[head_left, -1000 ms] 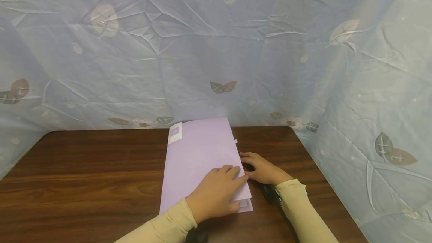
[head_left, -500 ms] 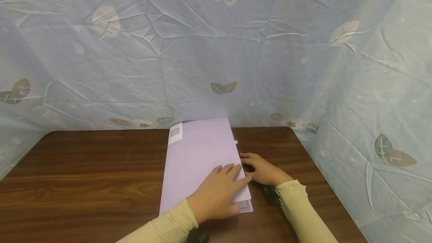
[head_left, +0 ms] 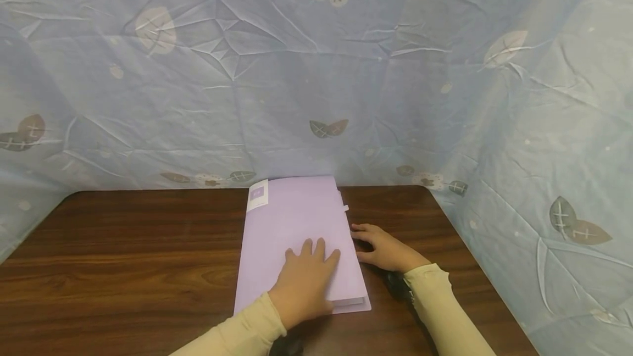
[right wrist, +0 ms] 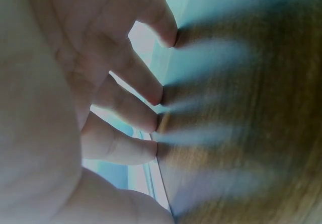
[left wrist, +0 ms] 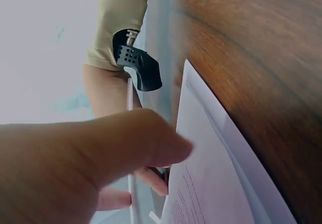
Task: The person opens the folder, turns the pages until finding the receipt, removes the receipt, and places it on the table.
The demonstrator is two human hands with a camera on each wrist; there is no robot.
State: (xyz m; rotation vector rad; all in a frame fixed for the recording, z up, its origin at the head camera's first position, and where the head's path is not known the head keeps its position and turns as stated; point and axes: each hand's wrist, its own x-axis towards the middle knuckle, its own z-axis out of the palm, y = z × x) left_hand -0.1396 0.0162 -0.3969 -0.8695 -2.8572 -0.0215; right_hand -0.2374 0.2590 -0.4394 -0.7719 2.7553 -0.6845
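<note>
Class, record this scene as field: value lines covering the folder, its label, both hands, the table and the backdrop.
Folder: lilac, cover slightly raised over the pages
Label: white, cover's upper left corner
Left hand: spread on the cover
Right hand: touching the table beside the folder's right edge
Table: dark brown, wood-grained
Backdrop: pale blue cloth, leaf and flower print

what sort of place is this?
Probably a makeshift recording booth indoors: wrinkled leaf-print fabric hangs behind and beside a wood-grain table, and a black device sits at a pale yellow sleeve.
</note>
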